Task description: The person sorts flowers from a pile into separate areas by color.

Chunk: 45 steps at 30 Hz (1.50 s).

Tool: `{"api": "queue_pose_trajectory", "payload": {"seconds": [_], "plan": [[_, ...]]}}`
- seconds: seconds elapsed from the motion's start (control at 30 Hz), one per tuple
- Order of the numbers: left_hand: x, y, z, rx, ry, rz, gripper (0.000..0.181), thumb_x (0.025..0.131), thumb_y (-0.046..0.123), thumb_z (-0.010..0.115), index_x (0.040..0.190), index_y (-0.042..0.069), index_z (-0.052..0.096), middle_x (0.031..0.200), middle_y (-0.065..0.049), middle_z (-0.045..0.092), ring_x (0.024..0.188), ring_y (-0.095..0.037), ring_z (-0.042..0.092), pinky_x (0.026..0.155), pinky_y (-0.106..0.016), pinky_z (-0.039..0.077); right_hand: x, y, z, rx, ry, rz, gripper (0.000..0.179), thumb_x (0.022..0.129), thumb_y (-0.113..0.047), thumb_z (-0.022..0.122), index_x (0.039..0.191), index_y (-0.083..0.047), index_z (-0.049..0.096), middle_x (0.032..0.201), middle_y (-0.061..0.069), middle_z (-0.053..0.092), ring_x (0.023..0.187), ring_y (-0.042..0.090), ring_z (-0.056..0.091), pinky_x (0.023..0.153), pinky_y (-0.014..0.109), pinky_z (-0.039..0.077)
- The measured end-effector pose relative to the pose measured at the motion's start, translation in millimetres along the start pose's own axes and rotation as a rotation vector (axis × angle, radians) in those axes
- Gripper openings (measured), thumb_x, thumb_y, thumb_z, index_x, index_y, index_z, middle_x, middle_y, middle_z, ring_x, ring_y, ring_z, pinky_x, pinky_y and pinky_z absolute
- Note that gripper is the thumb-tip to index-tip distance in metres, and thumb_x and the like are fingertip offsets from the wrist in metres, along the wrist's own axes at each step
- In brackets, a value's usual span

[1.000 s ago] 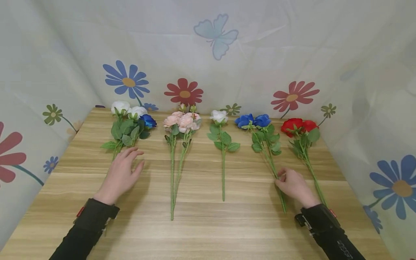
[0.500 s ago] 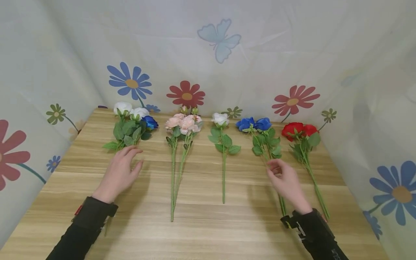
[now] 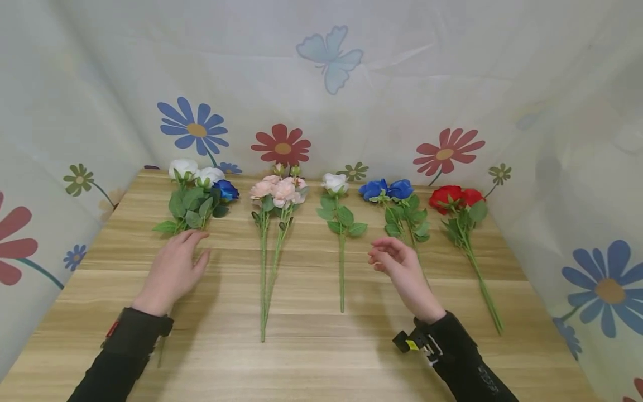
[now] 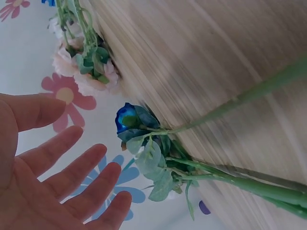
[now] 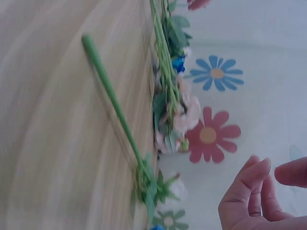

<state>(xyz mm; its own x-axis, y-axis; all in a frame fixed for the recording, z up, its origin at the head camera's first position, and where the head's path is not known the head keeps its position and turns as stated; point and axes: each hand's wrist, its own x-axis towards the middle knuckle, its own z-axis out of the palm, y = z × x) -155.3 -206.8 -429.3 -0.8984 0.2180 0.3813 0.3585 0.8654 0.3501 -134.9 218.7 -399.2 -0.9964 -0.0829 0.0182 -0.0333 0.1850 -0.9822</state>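
Observation:
In the head view my left hand (image 3: pixel 171 271) is above the stems of a bunch with two white roses (image 3: pixel 183 167) and a blue rose (image 3: pixel 229 191). Its fingers are extended and grip nothing; the left wrist view shows the palm and spread fingers (image 4: pixel 93 187) apart from the stems. My right hand (image 3: pixel 404 273) hovers between a single white rose (image 3: pixel 335 182) and two blue roses (image 3: pixel 374 190), partly covering the blue roses' stems. In the right wrist view its fingers (image 5: pixel 240 191) bend loosely, with a gap to the thumb and nothing held.
Pink flowers (image 3: pixel 285 191) on two long stems lie left of the single white rose. Red roses (image 3: pixel 446 198) lie at the right of the wooden table (image 3: pixel 311 363). A curtain (image 3: pixel 241 72) printed with flowers and a butterfly hangs behind and at both sides.
My right hand has left the blue roses' stems and moved leftward toward the single white rose. My left hand stays nearly in place; the view has shifted slightly.

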Motion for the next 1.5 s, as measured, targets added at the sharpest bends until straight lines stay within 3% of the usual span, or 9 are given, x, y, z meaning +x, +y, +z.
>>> {"api": "queue_pose_trajectory", "payload": {"seconds": [0.33,0.6,0.83,1.17,1.5], "plan": [[-7.5,-10.9,-11.5,0.017,-0.059,-0.135,0.038,0.087,0.011,0.062,0.12,-0.007,0.056,0.117,-0.033,0.053,0.099,-0.051,0.053,0.075,-0.061,0.046,2.9,-2,36,0.352,-0.082,0.121,0.025,0.096,-0.007,0.051,0.118,0.005,0.048,0.104,0.014,0.054,0.09,0.02,0.057,0.079,0.027,0.051],[-9.6,-18.0,-20.0,0.012,-0.138,-0.223,0.038,0.087,0.013,0.061,0.117,-0.01,0.056,0.108,-0.032,0.057,0.092,-0.048,0.057,0.068,-0.056,0.047,7.0,-9,56,0.498,-0.093,0.211,0.027,0.096,-0.005,0.048,0.121,0.005,0.045,0.1,0.01,0.054,0.086,0.016,0.057,0.076,0.025,0.048],[-9.8,-26.1,-18.5,-0.003,-0.152,-0.238,0.036,0.087,0.016,0.061,0.111,-0.01,0.059,0.096,-0.028,0.061,0.083,-0.042,0.059,0.064,-0.053,0.046,7.7,-14,70,0.519,-0.14,0.24,0.026,0.096,-0.004,0.047,0.121,0.005,0.045,0.1,0.01,0.054,0.084,0.016,0.056,0.071,0.024,0.047],[-6.3,-28.2,-13.2,-0.002,-0.243,-0.284,0.032,0.089,0.015,0.056,0.106,-0.012,0.06,0.082,-0.02,0.064,0.061,-0.025,0.055,0.053,-0.04,0.044,6.9,-13,78,0.521,-0.187,0.247,0.028,0.096,-0.005,0.046,0.122,0.006,0.043,0.1,0.008,0.054,0.084,0.015,0.055,0.073,0.023,0.047],[-2.4,-30.9,-5.3,0.031,-0.324,-0.305,0.029,0.088,0.019,0.061,0.092,-0.009,0.063,0.086,-0.025,0.064,0.062,-0.028,0.056,0.057,-0.045,0.047,5.6,-10,81,0.528,-0.216,0.264,0.032,0.098,-0.006,0.045,0.125,0.008,0.039,0.099,0.008,0.054,0.083,0.014,0.055,0.072,0.023,0.047]]}}
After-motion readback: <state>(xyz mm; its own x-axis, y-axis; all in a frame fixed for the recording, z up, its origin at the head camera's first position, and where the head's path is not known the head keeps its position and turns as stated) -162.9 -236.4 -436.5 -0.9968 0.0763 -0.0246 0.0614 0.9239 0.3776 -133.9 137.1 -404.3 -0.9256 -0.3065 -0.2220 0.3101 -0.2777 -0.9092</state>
